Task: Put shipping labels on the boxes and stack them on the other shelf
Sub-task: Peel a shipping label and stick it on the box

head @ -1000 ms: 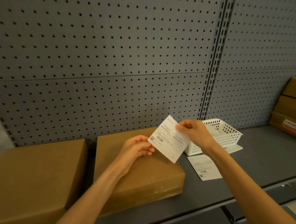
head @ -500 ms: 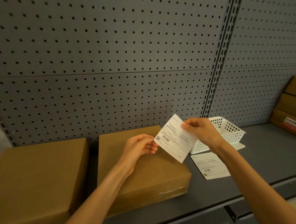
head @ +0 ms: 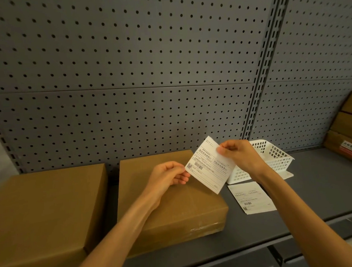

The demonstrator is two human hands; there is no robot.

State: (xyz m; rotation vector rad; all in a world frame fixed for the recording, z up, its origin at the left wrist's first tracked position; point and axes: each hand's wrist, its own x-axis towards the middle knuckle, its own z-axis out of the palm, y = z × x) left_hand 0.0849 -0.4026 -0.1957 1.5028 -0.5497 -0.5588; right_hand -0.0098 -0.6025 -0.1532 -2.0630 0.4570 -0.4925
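Observation:
A white shipping label [head: 209,168] with a barcode hangs tilted in the air above the right part of a flat brown box [head: 171,203]. My left hand [head: 167,177] pinches the label's left corner. My right hand [head: 240,156] pinches its upper right edge, where a layer looks slightly parted. A second brown box [head: 41,209] lies to the left on the grey shelf [head: 318,190]. Another label [head: 252,196] lies flat on the shelf right of the middle box.
A white plastic basket [head: 273,158] stands on the shelf behind my right hand. At the far right stands a stack of brown boxes [head: 350,131], the lowest with a red-and-white label. A grey pegboard wall [head: 146,73] backs the shelf. The shelf's front edge runs below my arms.
Both hands hold the label in nearly the same place as before. The view has shifted slightly, and the label's top right corner looks a little more parted.

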